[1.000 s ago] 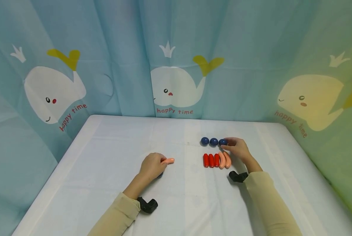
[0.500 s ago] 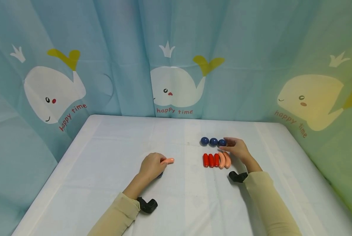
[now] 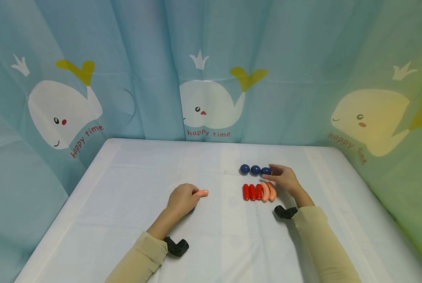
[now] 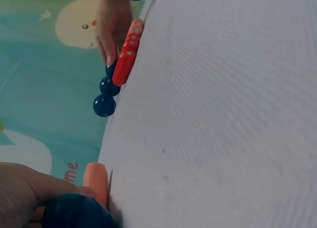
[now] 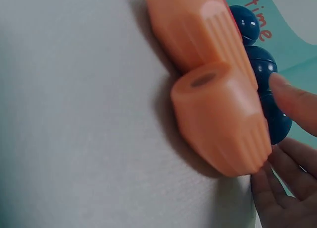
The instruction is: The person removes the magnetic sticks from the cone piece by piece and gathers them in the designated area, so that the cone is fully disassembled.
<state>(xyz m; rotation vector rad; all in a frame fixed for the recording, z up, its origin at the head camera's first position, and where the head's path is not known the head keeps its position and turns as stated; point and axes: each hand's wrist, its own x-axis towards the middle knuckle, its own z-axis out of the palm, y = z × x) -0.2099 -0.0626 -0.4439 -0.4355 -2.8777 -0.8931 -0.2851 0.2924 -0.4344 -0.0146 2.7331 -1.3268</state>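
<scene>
My left hand (image 3: pixel 182 199) pinches a curved salmon-pink toy sausage (image 3: pixel 204 193) near the table's middle. A dark blue ball (image 4: pixel 77 212) sits close under that hand's fingers; whether they grip it too, I cannot tell. Farther right, three blue balls (image 3: pixel 255 170) form a row. The thumb and fingers of my right hand (image 3: pixel 284 177) lie loosely either side of the rightmost ball (image 5: pixel 277 119), the thumb overlapping its edge in the right wrist view. In front of the balls, three red toy sausages (image 3: pixel 252 192) and two pink toy sausages (image 3: pixel 269 192) stand side by side.
A white cloth covers the table (image 3: pixel 126 169). Behind it hangs a blue-green curtain (image 3: pixel 154 98) printed with whales. Black camera mounts sit on both wrists, the left mount (image 3: pixel 177 247) and the right mount (image 3: pixel 285 212) near the cloth.
The right thumb has shifted slightly left along the front of the rightmost ball, and that ball sits marginally closer to its neighbour. My left hand keeps its place with the sausage.
</scene>
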